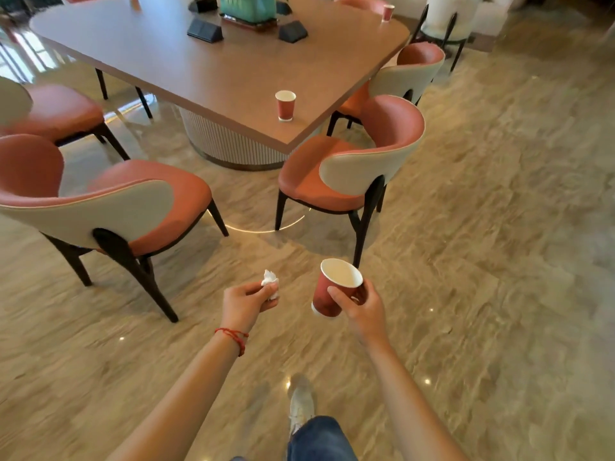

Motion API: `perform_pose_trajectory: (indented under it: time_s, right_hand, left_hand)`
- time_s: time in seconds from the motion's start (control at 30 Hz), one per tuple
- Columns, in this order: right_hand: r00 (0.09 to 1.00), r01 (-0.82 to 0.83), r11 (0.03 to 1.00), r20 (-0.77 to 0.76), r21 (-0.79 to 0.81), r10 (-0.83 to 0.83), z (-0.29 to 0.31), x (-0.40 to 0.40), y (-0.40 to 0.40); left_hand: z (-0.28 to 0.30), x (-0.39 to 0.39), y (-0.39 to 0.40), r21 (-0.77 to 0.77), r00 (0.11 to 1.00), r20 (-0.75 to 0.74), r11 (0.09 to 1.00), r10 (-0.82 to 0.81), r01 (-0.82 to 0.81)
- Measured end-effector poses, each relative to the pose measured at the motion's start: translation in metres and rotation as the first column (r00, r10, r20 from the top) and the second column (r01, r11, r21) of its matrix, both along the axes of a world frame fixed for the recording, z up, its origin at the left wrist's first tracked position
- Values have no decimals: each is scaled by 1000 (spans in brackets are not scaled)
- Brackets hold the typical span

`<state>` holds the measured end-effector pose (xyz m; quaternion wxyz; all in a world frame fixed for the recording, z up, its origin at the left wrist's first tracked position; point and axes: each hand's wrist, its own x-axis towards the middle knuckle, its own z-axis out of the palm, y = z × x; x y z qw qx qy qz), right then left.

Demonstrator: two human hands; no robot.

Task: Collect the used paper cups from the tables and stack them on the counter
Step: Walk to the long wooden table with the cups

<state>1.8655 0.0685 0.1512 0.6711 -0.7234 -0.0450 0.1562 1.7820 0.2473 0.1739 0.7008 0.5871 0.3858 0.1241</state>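
Note:
My right hand (361, 306) grips a red paper cup (327, 294) with a white inside, tilted a little, over the floor. My left hand (248, 301) pinches a crumpled white tissue (270, 281). A second red paper cup (285, 105) stands upright near the front corner of the brown table (216, 74). A third red cup (387, 12) stands at the table's far right corner. A blurred red cup (134, 2) shows at the far left of the table.
Orange and cream chairs stand around the table: one in front right (349, 168), one front left (100, 201), others at the left and right sides. Black wedge stands (204, 30) and a teal planter (248, 6) sit mid-table. Marble floor stretches to the right.

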Motion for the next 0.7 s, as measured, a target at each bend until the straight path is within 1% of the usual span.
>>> perform_pose_trajectory:
  time_s: [0.13, 0.37, 0.57, 0.7]
  right_hand:
    - [999, -16, 999, 47, -31, 17, 11, 76, 26]
    - [995, -81, 997, 50, -17, 82, 20, 179, 85]
    - [994, -79, 997, 68, -20, 80, 10, 266, 150]
    - [996, -69, 997, 53, -33, 71, 11, 324, 200]
  left_hand:
    - [11, 65, 25, -11, 999, 11, 999, 38, -38]
    - [21, 163, 83, 33, 997, 29, 997, 74, -75]
    - [9, 251, 148, 34, 999, 32, 998, 43, -44]
    - [6, 310, 198, 7, 999, 30, 999, 32, -32]
